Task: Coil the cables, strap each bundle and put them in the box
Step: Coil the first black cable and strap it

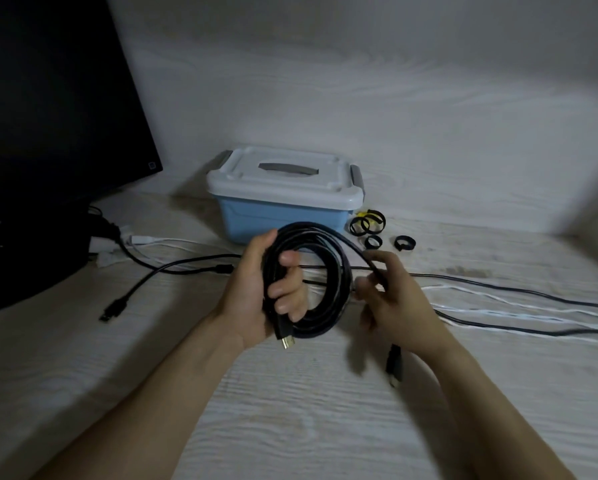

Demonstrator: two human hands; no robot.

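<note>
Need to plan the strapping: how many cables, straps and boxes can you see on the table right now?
Coiled cable in hand: 1
Loose black cables on the table: at least 3
Loose white cables: at least 2
Rolled straps: about 4
Box, lid shut: 1
Total: about 11

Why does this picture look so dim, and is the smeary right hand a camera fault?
Head view: the light is weak and flat, so the monitor is almost pure black. The right hand is blurred, which looks like motion blur, while the left hand gripping the coil stays fairly sharp. The wide lens bends the table edges. No glare on the box.
</note>
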